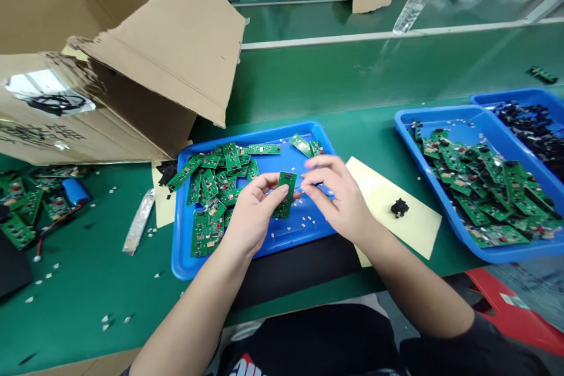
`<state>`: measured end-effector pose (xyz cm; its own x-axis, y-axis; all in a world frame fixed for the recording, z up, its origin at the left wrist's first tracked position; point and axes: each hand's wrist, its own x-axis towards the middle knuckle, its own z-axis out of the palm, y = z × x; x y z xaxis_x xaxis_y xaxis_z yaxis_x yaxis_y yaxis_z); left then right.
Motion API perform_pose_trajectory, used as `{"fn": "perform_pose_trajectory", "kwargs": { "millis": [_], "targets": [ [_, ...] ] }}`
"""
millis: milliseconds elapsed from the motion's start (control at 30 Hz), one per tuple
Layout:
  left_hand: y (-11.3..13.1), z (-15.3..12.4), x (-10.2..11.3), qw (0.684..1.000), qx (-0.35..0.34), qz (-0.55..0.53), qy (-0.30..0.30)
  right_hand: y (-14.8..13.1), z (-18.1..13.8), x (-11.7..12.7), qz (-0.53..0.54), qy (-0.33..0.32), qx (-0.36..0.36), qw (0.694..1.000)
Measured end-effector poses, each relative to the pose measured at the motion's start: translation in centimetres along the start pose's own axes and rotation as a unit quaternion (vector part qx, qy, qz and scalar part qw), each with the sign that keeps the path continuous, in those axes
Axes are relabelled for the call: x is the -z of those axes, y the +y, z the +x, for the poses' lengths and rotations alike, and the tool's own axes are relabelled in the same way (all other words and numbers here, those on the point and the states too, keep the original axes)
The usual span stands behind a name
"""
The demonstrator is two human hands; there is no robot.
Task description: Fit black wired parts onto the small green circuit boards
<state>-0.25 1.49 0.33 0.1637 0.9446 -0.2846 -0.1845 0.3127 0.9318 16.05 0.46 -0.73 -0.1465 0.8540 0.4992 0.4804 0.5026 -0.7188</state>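
My left hand (255,205) grips a small green circuit board (285,194) upright between thumb and fingers, above a blue tray (247,251). Just to the right of the board is my right hand (337,194), slightly blurred. Its thumb and forefinger come together close to the board's edge, and whatever they pinch is too small to make out. More green circuit boards (218,182) lie heaped on the tray's left side, and a couple rest near its far right corner. Tiny white pieces (304,222) are scattered over the tray floor.
A large open cardboard box (176,41) stands at back left. On the right, another blue tray (458,247) holds piled boards, with a tray of black parts (535,129) beyond. Yellow paper (418,232) carries a black clump (399,207). A plastic bottle (416,3) leans at the back shelf.
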Motion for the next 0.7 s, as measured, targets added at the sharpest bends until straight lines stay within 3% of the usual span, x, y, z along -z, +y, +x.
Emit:
{"fn": "perform_pose_trajectory", "kwargs": {
  "millis": [200,700],
  "targets": [
    [-0.02,-0.20,-0.28,0.999,-0.018,0.032,-0.008,-0.46,-0.10,-0.38,-0.046,0.014,0.048,0.998],
    [0.06,-0.62,-0.65,0.999,-0.022,0.042,-0.018,-0.81,-0.08,-0.50,-0.107,0.042,0.066,0.991]
  ]
}}
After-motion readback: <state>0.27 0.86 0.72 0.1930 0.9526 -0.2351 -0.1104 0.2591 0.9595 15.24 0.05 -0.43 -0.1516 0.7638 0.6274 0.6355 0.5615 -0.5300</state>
